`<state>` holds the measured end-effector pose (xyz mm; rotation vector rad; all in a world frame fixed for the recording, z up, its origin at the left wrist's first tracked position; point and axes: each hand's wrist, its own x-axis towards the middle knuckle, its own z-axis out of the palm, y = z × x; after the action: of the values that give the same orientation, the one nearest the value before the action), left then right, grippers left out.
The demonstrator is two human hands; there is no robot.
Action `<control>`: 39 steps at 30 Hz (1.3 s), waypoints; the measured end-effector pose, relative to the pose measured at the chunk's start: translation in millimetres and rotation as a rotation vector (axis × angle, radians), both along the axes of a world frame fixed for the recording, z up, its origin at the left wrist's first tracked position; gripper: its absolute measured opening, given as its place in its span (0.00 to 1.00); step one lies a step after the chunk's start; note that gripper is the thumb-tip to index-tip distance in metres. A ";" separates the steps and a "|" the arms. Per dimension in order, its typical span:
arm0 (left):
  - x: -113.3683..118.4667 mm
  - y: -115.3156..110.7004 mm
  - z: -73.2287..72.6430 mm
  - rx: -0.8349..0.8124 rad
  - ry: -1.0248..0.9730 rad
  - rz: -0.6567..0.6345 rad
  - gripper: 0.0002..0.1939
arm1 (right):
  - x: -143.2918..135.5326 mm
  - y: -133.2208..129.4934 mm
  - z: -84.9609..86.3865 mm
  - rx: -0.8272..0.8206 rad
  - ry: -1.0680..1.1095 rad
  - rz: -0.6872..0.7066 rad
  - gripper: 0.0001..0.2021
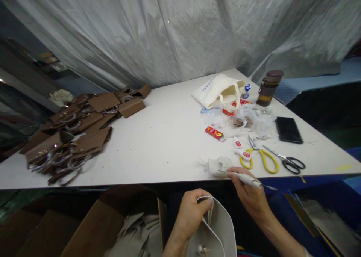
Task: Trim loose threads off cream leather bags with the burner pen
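My left hand (194,208) is closed on the upper edge of a pale grey bag (225,223), thumb inside the fold. A small gold-coloured metal stud shows low on the bag. My right hand (251,195) grips a thin tool with a white wrapped handle (246,179); a slim dark tip sticks out at each end. Its left tip is over a small whitish, semi-clear container (219,166) at the table's front edge. Whether the tip touches what is inside, I cannot tell.
On the white table (166,136) lie brown bags (93,118) at left. At right are a cream tote (217,91), a bottle (269,88), a phone (289,130), yellow-handled scissors (265,159) and black scissors (290,163). Below stands a cardboard box (96,219) of grey pieces.
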<state>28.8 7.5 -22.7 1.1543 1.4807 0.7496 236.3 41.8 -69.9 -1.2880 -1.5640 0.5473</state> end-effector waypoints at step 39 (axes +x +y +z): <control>10.7 13.7 -9.0 -0.104 0.079 -0.108 0.06 | -5.0 -10.1 -3.9 -0.476 0.488 0.266 0.23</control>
<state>39.6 21.3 -31.7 1.1862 1.4915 0.5525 231.3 31.7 -73.8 -1.1657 -1.2301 1.3585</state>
